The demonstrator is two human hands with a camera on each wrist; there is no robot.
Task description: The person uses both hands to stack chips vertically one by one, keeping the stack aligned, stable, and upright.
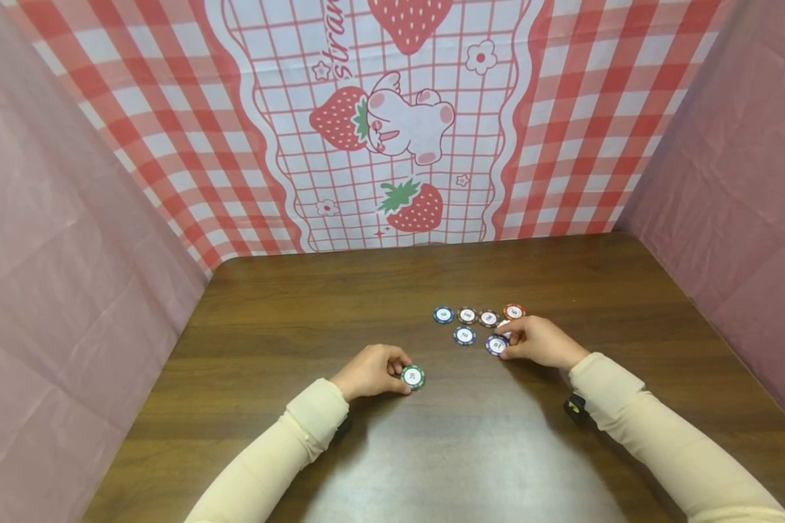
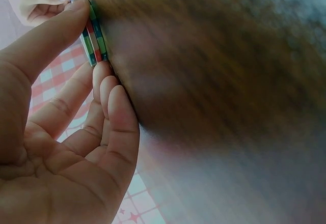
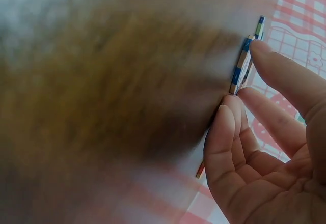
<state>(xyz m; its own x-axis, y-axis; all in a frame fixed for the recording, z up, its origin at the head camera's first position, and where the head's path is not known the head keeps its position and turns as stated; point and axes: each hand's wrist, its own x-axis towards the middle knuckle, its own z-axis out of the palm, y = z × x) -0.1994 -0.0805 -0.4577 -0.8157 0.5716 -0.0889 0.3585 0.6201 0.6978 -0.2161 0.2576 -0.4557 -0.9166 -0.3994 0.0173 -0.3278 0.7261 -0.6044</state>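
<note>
My left hand (image 1: 374, 372) pinches a short stack of poker chips between thumb and forefinger, low over the brown table. The top one is a green poker chip (image 1: 413, 377); from the side, in the left wrist view, the stack (image 2: 94, 36) has green and red edges. To the right, my right hand (image 1: 541, 341) holds a blue poker chip (image 1: 496, 345) by its edges with thumb and forefinger. In the right wrist view the blue-and-white edge of that chip (image 3: 240, 67) is tilted. A white-centred chip (image 1: 504, 329) behind it is partly covered by the forefinger.
Beyond the right hand lie a blue chip (image 1: 443, 314), two dark chips (image 1: 467, 315) and a red chip (image 1: 514, 311). Another blue chip (image 1: 464, 335) is nearer. The wooden table (image 1: 288, 305) meets a strawberry-print cloth (image 1: 392, 189) at the back and pink curtains (image 1: 726, 181) at the sides.
</note>
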